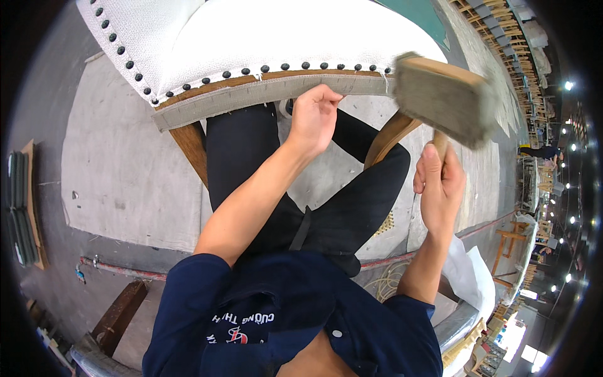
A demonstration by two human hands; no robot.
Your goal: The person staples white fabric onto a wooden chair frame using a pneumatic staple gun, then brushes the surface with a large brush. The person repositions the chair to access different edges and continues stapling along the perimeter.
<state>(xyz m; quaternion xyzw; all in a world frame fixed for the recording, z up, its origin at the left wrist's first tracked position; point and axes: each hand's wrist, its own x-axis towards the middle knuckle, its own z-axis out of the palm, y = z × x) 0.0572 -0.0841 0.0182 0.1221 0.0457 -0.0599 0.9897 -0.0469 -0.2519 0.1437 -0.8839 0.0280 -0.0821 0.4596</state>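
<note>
The person sits with an upholstered chair (264, 38) tipped toward the lap, its white fabric seat edged by a row of dark round nail heads (284, 66) above a grey strip of trim (251, 94) that runs along the wooden frame. The left hand (314, 116) rests on this strip near its middle, fingers (326, 94) curled and pressed together on the top edge, seemingly pinching something small there, though what it is cannot be made out. The right hand (440, 185) is wrapped tightly around the handle of a wooden mallet (443, 97), whose broad blocky head hangs blurred just beside the right end of the strip.

The mallet looks fairly heavy at the head and stiff, so a grip low on the handle, as here, gives swing but less control. The trim seems soft and floppy, likely to shift unless pinned flat against the frame. The chair looks rigid and bulky, steadied by the knees (377, 188); its fabric marks easily.
</note>
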